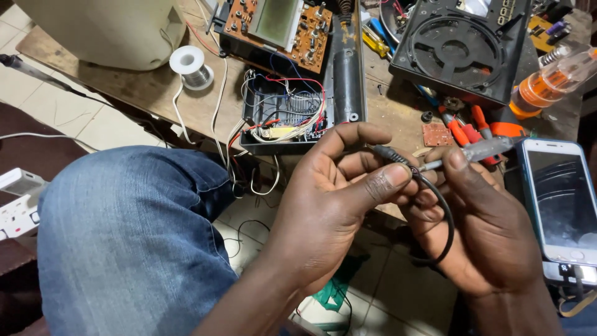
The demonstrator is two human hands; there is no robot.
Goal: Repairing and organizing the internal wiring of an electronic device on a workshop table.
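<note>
Left hand (329, 205) pinching black cable plug (390, 154), right hand (479, 230) gripping screwdriver (476, 151) (clear-handled)

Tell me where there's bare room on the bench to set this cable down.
Bare wood shows left of the solder spool, toward the table edge, and between the opened black chassis and the red-handled pliers. Around the phone and black disc tray it is crowded.

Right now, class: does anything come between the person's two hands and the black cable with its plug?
Nothing visible does. The left hand pinches the black cable just behind its plug, and the right hand holds a clear-handled screwdriver whose tip meets the plug.
</note>
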